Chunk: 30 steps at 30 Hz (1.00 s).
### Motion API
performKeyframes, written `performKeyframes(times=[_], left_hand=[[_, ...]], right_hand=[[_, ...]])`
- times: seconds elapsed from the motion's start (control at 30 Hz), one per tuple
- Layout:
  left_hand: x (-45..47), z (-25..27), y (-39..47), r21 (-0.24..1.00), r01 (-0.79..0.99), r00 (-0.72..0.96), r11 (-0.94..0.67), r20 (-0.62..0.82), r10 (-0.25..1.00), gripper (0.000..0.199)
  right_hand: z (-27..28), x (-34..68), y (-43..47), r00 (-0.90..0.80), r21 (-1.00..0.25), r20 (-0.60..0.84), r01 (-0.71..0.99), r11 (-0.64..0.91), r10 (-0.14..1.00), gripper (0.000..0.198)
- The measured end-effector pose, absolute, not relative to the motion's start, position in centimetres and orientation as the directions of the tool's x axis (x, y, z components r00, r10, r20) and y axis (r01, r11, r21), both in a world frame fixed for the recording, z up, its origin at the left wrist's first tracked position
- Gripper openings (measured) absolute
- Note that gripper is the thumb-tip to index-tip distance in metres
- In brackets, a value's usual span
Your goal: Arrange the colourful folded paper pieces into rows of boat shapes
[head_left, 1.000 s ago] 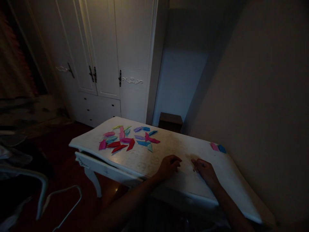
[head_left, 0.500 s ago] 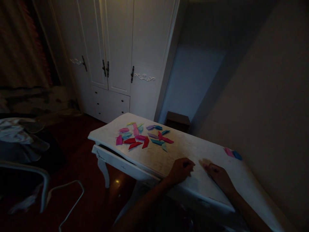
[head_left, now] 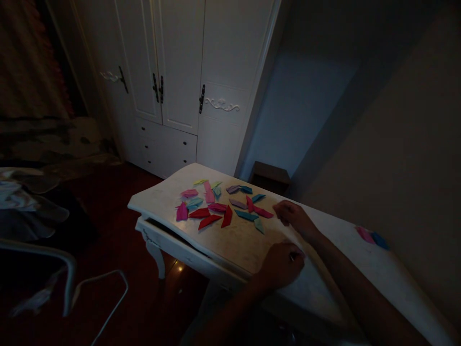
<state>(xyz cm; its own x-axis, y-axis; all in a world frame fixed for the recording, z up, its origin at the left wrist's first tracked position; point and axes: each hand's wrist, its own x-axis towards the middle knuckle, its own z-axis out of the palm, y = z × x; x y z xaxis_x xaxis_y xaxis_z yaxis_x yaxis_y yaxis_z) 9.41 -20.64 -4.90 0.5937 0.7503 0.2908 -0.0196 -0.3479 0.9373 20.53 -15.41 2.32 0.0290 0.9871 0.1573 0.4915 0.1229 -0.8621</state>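
My left hand [head_left: 283,265] is over the near edge of the white table [head_left: 237,252], fingers curled into a pinch. Whatever it may hold is too dark to make out. Farther back, my right hand [head_left: 293,216] is low over the tabletop with its fingers bent together, their contents hidden. Closest to its fingertips lies a magenta folded paper piece [head_left: 262,212]. Around that are a teal folded paper piece [head_left: 246,216], a pale green one [head_left: 259,226] and a lilac one [head_left: 238,204]. Red folded paper pieces [head_left: 209,221] lie farther left.
A pink and a blue folded piece [head_left: 380,240] lie by the wall at the right. Beneath the tabletop, a drawer [head_left: 176,245] sits slightly pulled out. A white wardrobe [head_left: 173,57] stands behind, with a small brown box-like stand [head_left: 272,172] beside it.
My right hand has moved left and away from me, toward the folded pieces. My left hand has shifted slightly right and nearer. The camera view has shifted a little.
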Motion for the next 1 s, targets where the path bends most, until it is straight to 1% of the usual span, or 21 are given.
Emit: performKeyframes(times=[0.07, 0.1, 0.17, 0.23, 0.3, 0.37, 0.4, 0.47, 0.53, 0.63, 0.73, 0.83, 0.93, 1.0], left_hand=[[9.4, -4.9, -20.8, 0.945, -0.024, 0.597, -0.328, 0.276, 0.753, 0.028], [9.4, -5.0, -20.8, 0.944, -0.027, 0.600, -0.330, 0.280, 0.749, 0.028], [9.4, -5.2, -20.8, 0.935, -0.025, 0.616, -0.354, 0.293, 0.731, 0.026], [9.5, -5.5, -20.7, 0.929, -0.007, 0.628, -0.369, 0.291, 0.721, 0.022], [9.6, -5.7, -20.7, 0.930, 0.022, 0.627, -0.368, 0.274, 0.730, 0.020], [9.6, -6.0, -20.7, 0.933, 0.059, 0.616, -0.355, 0.246, 0.749, 0.019], [9.6, -6.1, -20.7, 0.935, 0.068, 0.614, -0.349, 0.237, 0.753, 0.018], [9.6, -6.3, -20.7, 0.943, 0.067, 0.614, -0.326, 0.219, 0.758, 0.018], [9.6, -6.4, -20.7, 0.954, 0.051, 0.616, -0.297, 0.204, 0.761, 0.019], [9.6, -6.3, -20.7, 0.962, 0.028, 0.614, -0.271, 0.197, 0.764, 0.021], [9.7, -6.0, -20.8, 0.958, -0.020, 0.600, -0.286, 0.240, 0.763, 0.021], [9.7, -5.9, -20.9, 0.960, 0.011, 0.593, -0.281, 0.220, 0.774, 0.020], [9.6, -6.1, -20.9, 0.959, 0.057, 0.605, -0.279, 0.189, 0.773, 0.020], [9.6, -6.3, -20.9, 0.955, 0.010, 0.601, -0.296, 0.230, 0.765, 0.019]], right_hand=[[2.7, 18.2, -13.0, -0.134, -0.809, 0.156, 0.552, 0.204, 0.979, 0.043], [2.7, 17.2, -11.9, -0.219, -0.762, 0.157, 0.593, 0.259, 0.963, 0.041], [2.5, 15.2, -10.0, -0.342, -0.624, 0.188, 0.682, 0.381, 0.921, 0.032], [2.0, 13.5, -8.5, -0.460, -0.473, 0.185, 0.732, 0.490, 0.868, 0.022], [1.4, 12.0, -7.4, -0.558, -0.333, 0.153, 0.748, 0.574, 0.815, 0.015], [1.0, 10.9, -6.7, -0.609, -0.225, 0.097, 0.757, 0.614, 0.787, 0.019], [0.8, 10.4, -6.4, -0.620, -0.191, 0.063, 0.762, 0.619, 0.782, 0.021], [0.6, 9.7, -6.0, -0.623, -0.163, 0.001, 0.772, 0.615, 0.782, 0.025], [0.5, 9.5, -5.5, -0.624, -0.162, -0.025, 0.773, 0.613, 0.781, 0.026], [0.4, 10.0, -4.8, -0.632, -0.173, -0.004, 0.764, 0.622, 0.775, 0.024], [0.8, 10.7, -4.8, -0.648, -0.195, 0.038, 0.742, 0.642, 0.761, 0.024], [1.4, 10.7, -5.7, -0.671, -0.212, 0.058, 0.715, 0.666, 0.739, 0.022], [1.6, 9.6, -6.8, -0.718, -0.221, 0.051, 0.670, 0.709, 0.694, 0.022], [1.4, 8.6, -7.1, -0.755, -0.218, 0.032, 0.634, 0.742, 0.655, 0.026]])
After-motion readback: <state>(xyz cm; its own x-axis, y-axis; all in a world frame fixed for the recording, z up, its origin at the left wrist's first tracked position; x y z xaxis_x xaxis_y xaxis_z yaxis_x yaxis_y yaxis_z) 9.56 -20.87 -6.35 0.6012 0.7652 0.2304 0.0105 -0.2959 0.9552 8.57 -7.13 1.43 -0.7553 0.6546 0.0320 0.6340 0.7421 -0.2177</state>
